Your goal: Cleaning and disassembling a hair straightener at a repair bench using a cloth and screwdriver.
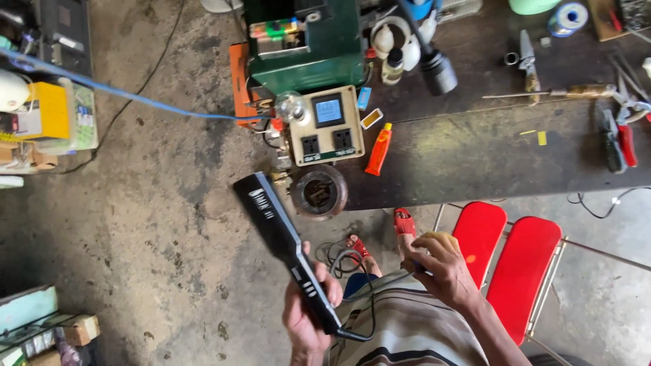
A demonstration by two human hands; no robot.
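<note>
My left hand (306, 318) grips the handle end of a long black hair straightener (274, 230). Its closed plates point up and to the left, over the concrete floor. A black cord (352, 271) leaves the handle's base and loops toward my lap. My right hand (441, 271) hovers over my knee with bent fingers, right of the straightener and apart from it. A thin line runs toward its fingertips, but I cannot tell whether it pinches anything. My feet in red sandals (405, 222) show below.
A dark workbench (475, 156) carries a white socket box with a small screen (327, 127), an orange tube (379, 149), pliers and cutters. A round coil (319, 192) sits by its corner, a green machine (305, 41) behind. Red chairs (515, 264) stand right; a blue cable (135, 98) crosses left.
</note>
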